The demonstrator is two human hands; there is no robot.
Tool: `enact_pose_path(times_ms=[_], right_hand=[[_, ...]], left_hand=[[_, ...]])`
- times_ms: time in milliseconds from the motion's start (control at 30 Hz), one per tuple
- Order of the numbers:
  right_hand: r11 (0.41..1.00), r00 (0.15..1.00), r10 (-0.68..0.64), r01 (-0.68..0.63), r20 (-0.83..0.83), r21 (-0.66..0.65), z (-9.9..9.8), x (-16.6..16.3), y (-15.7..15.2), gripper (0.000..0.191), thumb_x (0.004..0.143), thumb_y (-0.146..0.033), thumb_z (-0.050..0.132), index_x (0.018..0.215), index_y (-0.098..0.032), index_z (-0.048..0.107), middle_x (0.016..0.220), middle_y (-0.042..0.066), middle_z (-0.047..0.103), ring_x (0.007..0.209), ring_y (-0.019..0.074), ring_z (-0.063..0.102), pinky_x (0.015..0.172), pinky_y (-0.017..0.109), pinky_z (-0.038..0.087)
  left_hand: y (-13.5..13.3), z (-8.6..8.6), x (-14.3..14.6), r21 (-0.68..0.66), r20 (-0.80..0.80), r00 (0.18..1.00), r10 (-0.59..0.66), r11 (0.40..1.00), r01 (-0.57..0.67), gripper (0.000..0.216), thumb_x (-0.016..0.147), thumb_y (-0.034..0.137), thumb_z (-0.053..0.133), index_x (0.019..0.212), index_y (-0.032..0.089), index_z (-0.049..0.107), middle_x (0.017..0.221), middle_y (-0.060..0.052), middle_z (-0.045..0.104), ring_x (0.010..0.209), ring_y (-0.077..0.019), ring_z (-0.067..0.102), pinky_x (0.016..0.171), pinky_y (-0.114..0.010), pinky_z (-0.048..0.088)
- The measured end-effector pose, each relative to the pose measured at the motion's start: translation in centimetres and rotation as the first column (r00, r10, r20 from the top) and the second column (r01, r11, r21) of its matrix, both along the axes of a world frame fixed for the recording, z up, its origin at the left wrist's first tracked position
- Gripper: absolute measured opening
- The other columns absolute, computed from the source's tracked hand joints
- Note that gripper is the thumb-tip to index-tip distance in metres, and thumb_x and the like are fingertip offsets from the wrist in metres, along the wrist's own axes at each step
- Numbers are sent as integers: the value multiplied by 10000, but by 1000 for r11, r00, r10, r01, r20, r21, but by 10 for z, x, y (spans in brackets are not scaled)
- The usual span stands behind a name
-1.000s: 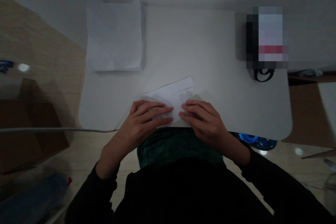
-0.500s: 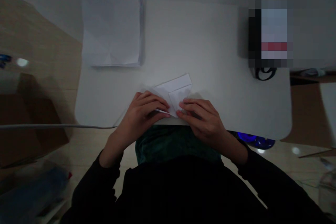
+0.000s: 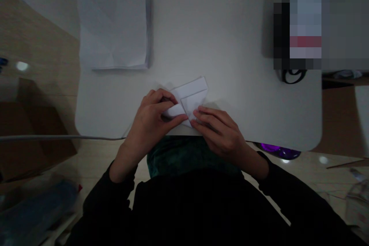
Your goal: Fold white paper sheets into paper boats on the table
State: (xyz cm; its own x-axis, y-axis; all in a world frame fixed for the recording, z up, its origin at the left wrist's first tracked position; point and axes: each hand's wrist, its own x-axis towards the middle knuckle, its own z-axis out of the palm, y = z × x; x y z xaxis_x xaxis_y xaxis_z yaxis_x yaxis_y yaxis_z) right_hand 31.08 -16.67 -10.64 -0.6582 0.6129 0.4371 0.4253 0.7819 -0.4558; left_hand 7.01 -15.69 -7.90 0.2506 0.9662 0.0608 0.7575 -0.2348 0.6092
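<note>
A folded white sheet of paper [image 3: 193, 102] lies at the front edge of the white table [image 3: 230, 46], with creased layers and a slanted upper strip. My left hand [image 3: 157, 113] grips its left part between thumb and fingers, and a flap there bends up off the rest. On the right side of the paper, the fingertips of my right hand [image 3: 220, 127] press together and hold it down near the lower corner. Parts of the paper's left and lower edges are hidden by my hands.
A stack of white paper sheets [image 3: 113, 27] lies at the table's back left. At the back right stands a dark, blurred-out object with a black loop [image 3: 294, 77]. A grey cable [image 3: 63, 137] runs in from the left. Cardboard boxes [image 3: 340, 119] stand beside the table.
My left thumb and fingers have lifted the paper's left flap, which now curves up between them. My right hand stays almost in place on the paper. The whole view has shifted slightly.
</note>
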Motion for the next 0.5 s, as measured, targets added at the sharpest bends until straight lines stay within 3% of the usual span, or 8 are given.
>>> enact_pose_path(times_ms=[233,500], right_hand=[[999,999,30,-31,34,30,-4,4,-6,402,945,-47,581,1336,-118,639,1364,202,684,1432,323,535,1078,511,569],[991,993,54,-66,105,118,-1,5,-10,358,968,-53,584,1319,-79,650,1402,246,651,1503,335,441,1088,505,558]], left_hand=[[6,2,2,-33,10,1000,2,999,-1,206,811,361,825,840,180,731,1023,-64,682,968,-228,631,913,-408,540],[7,7,-1,-68,116,989,97,994,-89,131,828,300,800,813,183,743,984,-40,686,862,-162,666,791,-301,532]])
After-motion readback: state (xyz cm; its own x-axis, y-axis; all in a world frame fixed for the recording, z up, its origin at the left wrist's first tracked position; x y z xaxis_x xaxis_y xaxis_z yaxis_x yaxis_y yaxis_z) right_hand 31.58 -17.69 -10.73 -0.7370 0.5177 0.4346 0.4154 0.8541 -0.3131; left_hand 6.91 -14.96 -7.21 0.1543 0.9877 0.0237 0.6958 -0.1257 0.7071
